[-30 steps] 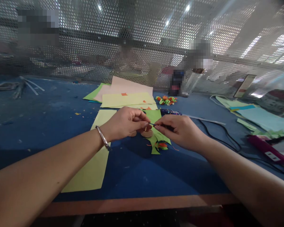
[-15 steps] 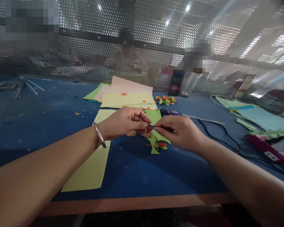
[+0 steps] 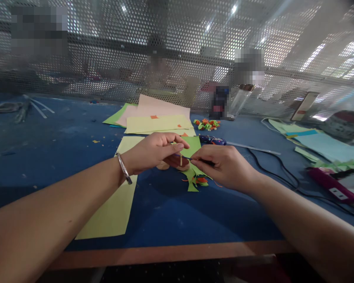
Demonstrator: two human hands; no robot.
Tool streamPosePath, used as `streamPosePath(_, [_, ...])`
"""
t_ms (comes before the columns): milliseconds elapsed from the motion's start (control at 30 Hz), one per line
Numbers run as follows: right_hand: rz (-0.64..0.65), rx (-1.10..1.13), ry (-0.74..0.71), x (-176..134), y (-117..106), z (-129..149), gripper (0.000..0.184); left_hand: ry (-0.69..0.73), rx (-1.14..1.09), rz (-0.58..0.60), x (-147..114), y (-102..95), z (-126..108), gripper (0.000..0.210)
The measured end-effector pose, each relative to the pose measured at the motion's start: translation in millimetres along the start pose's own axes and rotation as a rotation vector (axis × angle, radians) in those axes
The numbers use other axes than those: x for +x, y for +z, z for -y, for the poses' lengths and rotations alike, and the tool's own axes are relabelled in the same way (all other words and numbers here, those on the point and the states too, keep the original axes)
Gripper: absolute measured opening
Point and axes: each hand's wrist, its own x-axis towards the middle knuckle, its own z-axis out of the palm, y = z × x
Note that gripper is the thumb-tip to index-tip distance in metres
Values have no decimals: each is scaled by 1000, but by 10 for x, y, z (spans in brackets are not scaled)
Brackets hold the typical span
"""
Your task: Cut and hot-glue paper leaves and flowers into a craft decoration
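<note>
My right hand (image 3: 222, 163) pinches a thin blue stick (image 3: 188, 158) between thumb and fingertips. The stick reaches left towards my left hand (image 3: 157, 153), and a narrow pale strip (image 3: 181, 159) hangs at its far end. The left fingers are stretched out and the thumb is apart from them; whether they touch the strip is hard to see. Under the hands lie a green paper sheet (image 3: 194, 142), cut green paper scraps (image 3: 191, 181) with orange bits (image 3: 201, 180), and tan round pieces (image 3: 163, 165), partly hidden.
Behind the hands lie pale yellow sheets (image 3: 156, 124), pink paper (image 3: 165, 106) and a pile of green and orange curls (image 3: 207, 125). A dark blue glue gun (image 3: 212, 140) with a clear stick lies nearby. Right are black cords (image 3: 286, 179), a purple power strip (image 3: 333, 188) and blue paper (image 3: 327, 143).
The left thumb and fingers have loosened from the stick's tip and spread apart. The pale strip shows more fully now. My right hand has shifted very slightly left.
</note>
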Motion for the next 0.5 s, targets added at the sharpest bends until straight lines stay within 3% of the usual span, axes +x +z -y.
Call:
streamPosePath(267, [20,-25,11,-16,-2,20,21,3,44,68,-19,-48,18,32])
streamPosePath(500, [27,-20,18,-18,1,2,18,-33,-4,100,19,-74,85,31])
